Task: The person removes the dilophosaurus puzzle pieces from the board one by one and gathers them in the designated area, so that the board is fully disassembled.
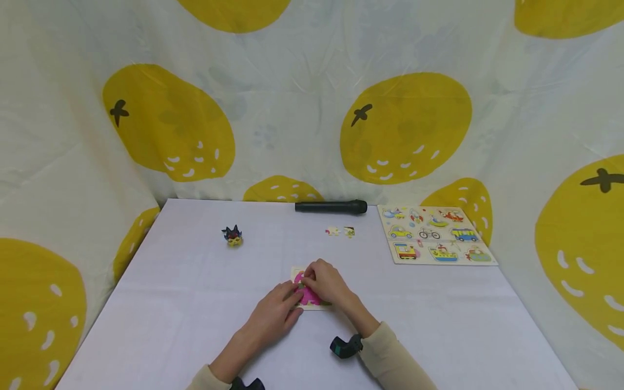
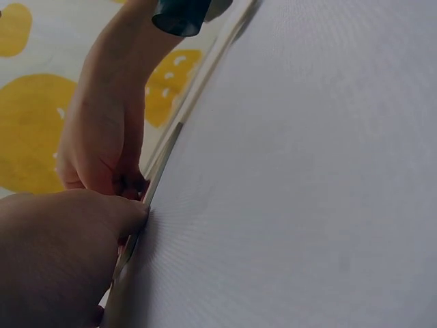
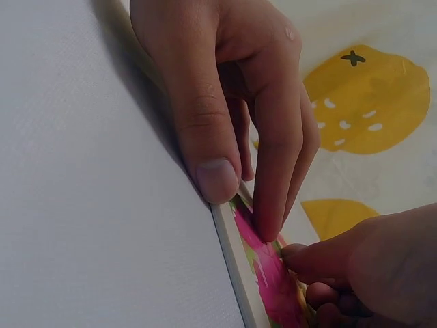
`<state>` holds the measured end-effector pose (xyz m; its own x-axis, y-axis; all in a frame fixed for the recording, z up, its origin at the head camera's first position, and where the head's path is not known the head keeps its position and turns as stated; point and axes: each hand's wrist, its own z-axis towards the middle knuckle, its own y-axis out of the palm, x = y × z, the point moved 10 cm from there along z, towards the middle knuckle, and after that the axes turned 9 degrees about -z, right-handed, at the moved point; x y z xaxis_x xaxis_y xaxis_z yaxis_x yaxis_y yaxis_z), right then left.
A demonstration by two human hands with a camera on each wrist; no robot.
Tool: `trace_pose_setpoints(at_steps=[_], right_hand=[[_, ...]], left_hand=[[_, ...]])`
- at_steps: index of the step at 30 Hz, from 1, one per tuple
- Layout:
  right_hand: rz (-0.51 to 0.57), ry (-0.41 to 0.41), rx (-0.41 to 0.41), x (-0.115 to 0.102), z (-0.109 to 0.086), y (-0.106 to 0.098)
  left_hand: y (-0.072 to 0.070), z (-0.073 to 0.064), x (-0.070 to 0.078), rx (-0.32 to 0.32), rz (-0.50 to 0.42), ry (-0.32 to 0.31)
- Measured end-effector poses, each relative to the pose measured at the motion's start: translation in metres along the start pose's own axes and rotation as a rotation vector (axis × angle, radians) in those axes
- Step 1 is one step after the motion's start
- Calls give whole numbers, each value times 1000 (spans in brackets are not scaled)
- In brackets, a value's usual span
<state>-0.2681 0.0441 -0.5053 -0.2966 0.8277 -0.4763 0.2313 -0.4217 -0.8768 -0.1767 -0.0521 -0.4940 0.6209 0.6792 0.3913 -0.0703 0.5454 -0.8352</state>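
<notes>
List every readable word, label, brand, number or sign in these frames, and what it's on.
None: I can't read any text in any view.
Pale rectangular board with coloured vehicle pictures: printed details too small to rule out lettering.
Black cylindrical microphone: no lettering visible.
Pink-printed puzzle with a pale frame: partly covered; no lettering on the part showing.

"Your left hand lies palm-down, its fingers reaching forward, its thumb spread apart from them."

"And your right hand faces it, fingers bent, tips just beside the left ones, while your forearms slant inward."
</notes>
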Motion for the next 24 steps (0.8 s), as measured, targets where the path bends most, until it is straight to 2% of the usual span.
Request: trace_pose_setpoints(at_steps=[3,11,18,24], right_hand=[[29,3,-6,1,0,2],[98,8,1,2,1,1],[146,-6,59,-1,0,-4],[172,-22,36,0,0,-2]], left_hand=[[0,0,1,1,8,6],[3,0,-3,-42,10,-27],[3,0,-2,-35,-2,-20],[4,-1,-2,-25,0,-11]])
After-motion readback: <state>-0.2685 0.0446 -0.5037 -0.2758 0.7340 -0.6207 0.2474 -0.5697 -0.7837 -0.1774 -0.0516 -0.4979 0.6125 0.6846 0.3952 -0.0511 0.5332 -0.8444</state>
